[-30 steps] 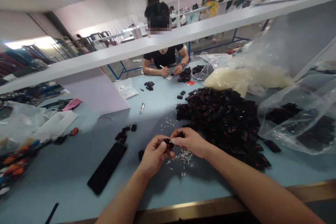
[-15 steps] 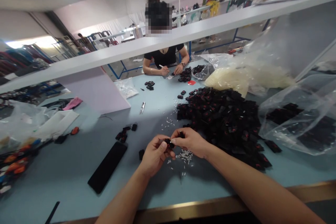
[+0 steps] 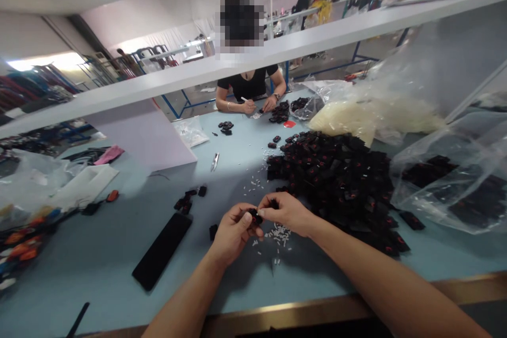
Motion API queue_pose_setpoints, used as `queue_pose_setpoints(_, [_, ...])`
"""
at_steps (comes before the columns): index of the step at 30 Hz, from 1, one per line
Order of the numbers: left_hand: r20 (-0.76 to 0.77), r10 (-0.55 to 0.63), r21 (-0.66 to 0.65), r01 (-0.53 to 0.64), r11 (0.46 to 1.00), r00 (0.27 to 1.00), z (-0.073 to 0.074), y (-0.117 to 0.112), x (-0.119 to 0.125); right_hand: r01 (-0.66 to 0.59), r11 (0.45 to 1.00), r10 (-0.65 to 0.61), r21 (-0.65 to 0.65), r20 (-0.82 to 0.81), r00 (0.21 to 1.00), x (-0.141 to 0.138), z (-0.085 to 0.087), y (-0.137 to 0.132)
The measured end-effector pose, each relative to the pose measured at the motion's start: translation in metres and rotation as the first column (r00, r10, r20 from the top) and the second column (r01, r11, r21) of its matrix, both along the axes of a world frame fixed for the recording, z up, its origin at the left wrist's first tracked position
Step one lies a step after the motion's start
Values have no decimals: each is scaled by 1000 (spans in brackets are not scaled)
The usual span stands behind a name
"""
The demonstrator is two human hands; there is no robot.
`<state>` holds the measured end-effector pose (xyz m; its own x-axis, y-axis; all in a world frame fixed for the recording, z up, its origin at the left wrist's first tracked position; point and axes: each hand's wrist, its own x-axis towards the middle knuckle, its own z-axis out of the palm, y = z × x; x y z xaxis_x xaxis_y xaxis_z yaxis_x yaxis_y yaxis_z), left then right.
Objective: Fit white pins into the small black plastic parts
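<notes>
**Black piece (image 3: 255,216) pinched just left of the heap (image 3: 332,185)**

The left hand (image 3: 233,233) and right hand (image 3: 287,214) are both closed on the black piece, their fingers hiding its long axis, so neither hand reads as nearer. White plastic bits (image 3: 279,237) lie on the bench (image 3: 79,274) below the hands, against the heap's near edge. Farther left of the heap lie a black slab (image 3: 162,251) and snips (image 3: 214,161). Beyond the heap sit a clear bag (image 3: 372,119) and a co-worker (image 3: 249,87).
</notes>
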<state>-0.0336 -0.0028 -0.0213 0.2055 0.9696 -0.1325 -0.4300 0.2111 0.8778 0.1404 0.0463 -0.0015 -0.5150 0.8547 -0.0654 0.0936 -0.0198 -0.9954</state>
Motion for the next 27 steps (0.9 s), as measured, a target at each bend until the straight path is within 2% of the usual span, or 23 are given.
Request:
queue_pose_setpoints(4, [15, -4, -17, 4, 1000, 1000, 1, 0, 0, -17, 999, 16, -39, -29, 999, 1, 0, 0])
queue_pose_setpoints(11, [-29, -3, -10, 2, 1000, 1000, 3, 1, 0, -21, 998, 18, 67, 31, 999, 1, -3, 2])
queue_pose_setpoints(18, [-58, 30, -22, -31, 999, 998, 0, 1, 0, 29, 992, -40, 121, 93, 995, -3, -9, 0])
queue_pose_setpoints(24, [-61, 2, -30, -4, 1000, 998, 1, 1, 0, 9, 998, -13, 67, 61, 998, -1, -5, 0])
queue_pose_setpoints(27, [-74, 7, -30, -9, 999, 997, 0, 2, -1, -10, 996, 5, 83, 56, 998, -1, -7, 1])
